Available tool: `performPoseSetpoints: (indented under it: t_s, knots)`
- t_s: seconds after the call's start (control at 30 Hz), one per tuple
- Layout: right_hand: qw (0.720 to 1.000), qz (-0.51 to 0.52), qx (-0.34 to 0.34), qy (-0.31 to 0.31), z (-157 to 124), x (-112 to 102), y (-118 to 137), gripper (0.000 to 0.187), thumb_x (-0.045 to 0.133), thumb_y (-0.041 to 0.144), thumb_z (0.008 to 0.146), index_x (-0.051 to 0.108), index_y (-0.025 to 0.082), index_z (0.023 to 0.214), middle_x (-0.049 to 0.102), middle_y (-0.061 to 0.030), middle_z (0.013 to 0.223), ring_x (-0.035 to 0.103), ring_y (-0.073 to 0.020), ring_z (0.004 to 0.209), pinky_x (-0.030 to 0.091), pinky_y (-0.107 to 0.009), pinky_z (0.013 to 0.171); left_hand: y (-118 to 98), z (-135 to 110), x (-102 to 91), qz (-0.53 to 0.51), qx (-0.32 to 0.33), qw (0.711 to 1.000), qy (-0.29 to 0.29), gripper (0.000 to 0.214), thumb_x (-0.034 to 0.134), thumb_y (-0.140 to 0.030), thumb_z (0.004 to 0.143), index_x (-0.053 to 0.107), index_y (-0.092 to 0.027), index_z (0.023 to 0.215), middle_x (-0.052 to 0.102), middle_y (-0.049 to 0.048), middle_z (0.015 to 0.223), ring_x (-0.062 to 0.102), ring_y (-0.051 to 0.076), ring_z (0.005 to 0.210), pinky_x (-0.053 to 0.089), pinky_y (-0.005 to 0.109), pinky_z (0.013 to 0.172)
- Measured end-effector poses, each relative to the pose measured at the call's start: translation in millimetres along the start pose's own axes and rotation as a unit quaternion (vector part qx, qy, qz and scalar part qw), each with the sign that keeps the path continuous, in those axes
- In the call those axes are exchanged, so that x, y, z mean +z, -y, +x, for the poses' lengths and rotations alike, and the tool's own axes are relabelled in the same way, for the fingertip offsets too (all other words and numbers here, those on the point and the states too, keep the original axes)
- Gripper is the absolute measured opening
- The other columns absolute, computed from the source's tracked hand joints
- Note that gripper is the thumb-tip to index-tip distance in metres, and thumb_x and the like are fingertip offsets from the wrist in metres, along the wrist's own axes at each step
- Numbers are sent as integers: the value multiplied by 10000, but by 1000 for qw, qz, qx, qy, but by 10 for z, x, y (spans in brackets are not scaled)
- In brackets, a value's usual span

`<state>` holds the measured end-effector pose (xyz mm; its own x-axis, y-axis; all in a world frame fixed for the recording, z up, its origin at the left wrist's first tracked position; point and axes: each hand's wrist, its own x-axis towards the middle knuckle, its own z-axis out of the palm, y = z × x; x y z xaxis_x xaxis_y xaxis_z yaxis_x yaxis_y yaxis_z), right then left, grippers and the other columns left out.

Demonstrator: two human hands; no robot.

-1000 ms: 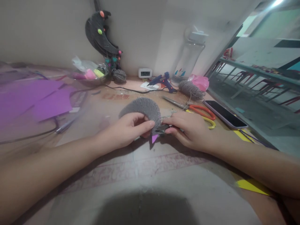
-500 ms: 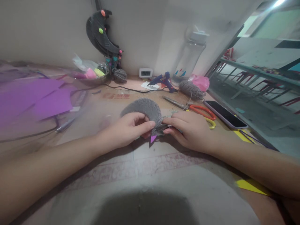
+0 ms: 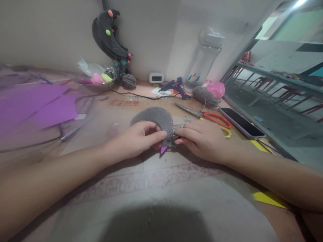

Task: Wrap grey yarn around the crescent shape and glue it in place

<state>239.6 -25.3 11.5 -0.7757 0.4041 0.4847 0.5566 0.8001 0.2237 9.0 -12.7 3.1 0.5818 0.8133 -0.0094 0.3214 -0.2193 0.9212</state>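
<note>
A crescent shape wrapped in grey yarn (image 3: pixel 157 114) is held above the table's middle. My left hand (image 3: pixel 141 134) is closed on its inner curve, thumb on top. A pointed purple tip (image 3: pixel 163 150) sticks out at the crescent's lower end. Close beside that end, my right hand (image 3: pixel 199 137) has its fingers pinched together on grey yarn, though the fingertips partly hide it. Behind the right hand lie scissors with orange handles (image 3: pixel 217 120) and a yellow-handled pair (image 3: pixel 227 132), partly covered by the hand. A ball of grey yarn (image 3: pixel 205 96) sits farther back.
Purple sheets (image 3: pixel 55 104) spread at the left. At the back stand a bowl (image 3: pixel 97 86) of colourful bits, a small digital clock (image 3: pixel 156 78), a blue glue gun (image 3: pixel 175 87) and a clear bottle (image 3: pixel 203 64). A phone (image 3: pixel 242 122) lies near the right edge.
The crescent's lower end and purple tip have shifted slightly, the tip a little down and left. Both hands keep nearly the same place and hold.
</note>
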Motion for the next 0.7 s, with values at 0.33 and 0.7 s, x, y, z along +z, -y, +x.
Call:
performPoseSetpoints:
  t_s: [0.33,0.7]
  knots:
    - [993,97,66,21,-42,-2,5,334,454,376,983,668,120,1002,670,-57,766,578,-154,680,368,-253,611,-8,-2,1,-11,-9,1000,2,342,533,-448,890,580,-172,693,638,-3,661,568,128,624,424,249,599]
    - [999,47,16,1,1,12,24,296,470,355,984,654,125,956,636,-42,705,567,-155,654,352,-267,589,-37,12,-11,-12,-7,1000,8,301,553,-398,875,586,-174,677,642,-8,641,579,123,606,431,239,590]
